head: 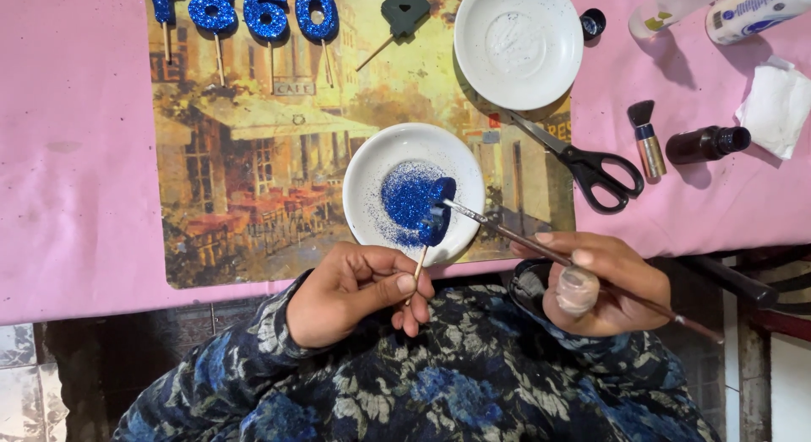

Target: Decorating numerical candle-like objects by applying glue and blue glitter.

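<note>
My left hand (355, 290) pinches a thin wooden stick topped with a blue glitter-covered shape (437, 212), held over a white plate (372, 168) that has a heap of blue glitter (405, 197) in it. My right hand (604, 282) holds a thin paintbrush (541, 249) whose tip touches the glittered shape, and also cups a small clear jar (578, 290) in its palm.
Several blue glitter numbers on sticks (241, 11) lie on a picture placemat (253, 155). A dark uncoated shape on a stick (401, 16), an empty white plate (518, 43), black scissors (583, 163), a stubby brush (648, 138), a dark bottle (705, 144), tissue (777, 104) and white bottles (752, 10) sit on the pink cloth.
</note>
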